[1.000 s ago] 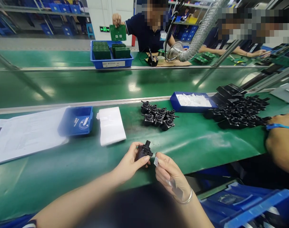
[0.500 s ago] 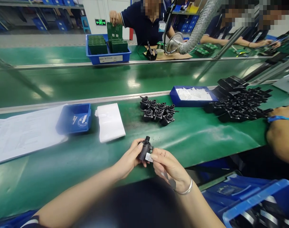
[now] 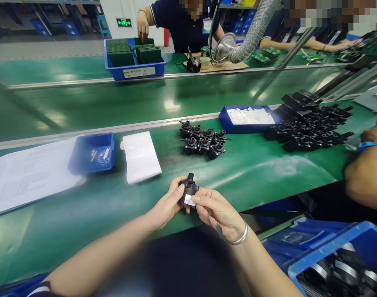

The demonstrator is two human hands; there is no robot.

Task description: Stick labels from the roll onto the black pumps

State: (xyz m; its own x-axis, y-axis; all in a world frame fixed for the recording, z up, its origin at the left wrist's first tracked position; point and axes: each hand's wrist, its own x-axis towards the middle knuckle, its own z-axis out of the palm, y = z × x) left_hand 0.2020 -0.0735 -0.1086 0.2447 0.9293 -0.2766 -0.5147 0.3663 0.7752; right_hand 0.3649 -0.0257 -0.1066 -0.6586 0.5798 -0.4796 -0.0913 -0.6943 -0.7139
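Observation:
My left hand point(image 3: 167, 206) is closed around a small black pump point(image 3: 190, 187), its round spout pointing up above the green bench top. A white label point(image 3: 188, 200) with fine print lies against the front of the pump body. The thumb of my right hand point(image 3: 218, 211) is on the label's right edge, with the fingers curled beside the pump. A translucent strip point(image 3: 215, 226) hangs by the right palm. Beyond my hands, a cluster of similar black pumps point(image 3: 203, 140) stands on the bench.
Left lie a white paper pad point(image 3: 141, 159), printed sheets point(image 3: 30, 173) and a blue tray point(image 3: 93, 154). A blue box of white slips point(image 3: 250, 117) and piled black parts point(image 3: 315, 128) are right. A blue bin point(image 3: 333, 247) stands lower right, near a neighbour's arm point(image 3: 368, 173). Co-workers sit opposite.
The label has moved left and now lies flatter on the pump's front, my right thumb following it. Across the bench, a co-worker's hand has lowered a green circuit board into the blue bin.

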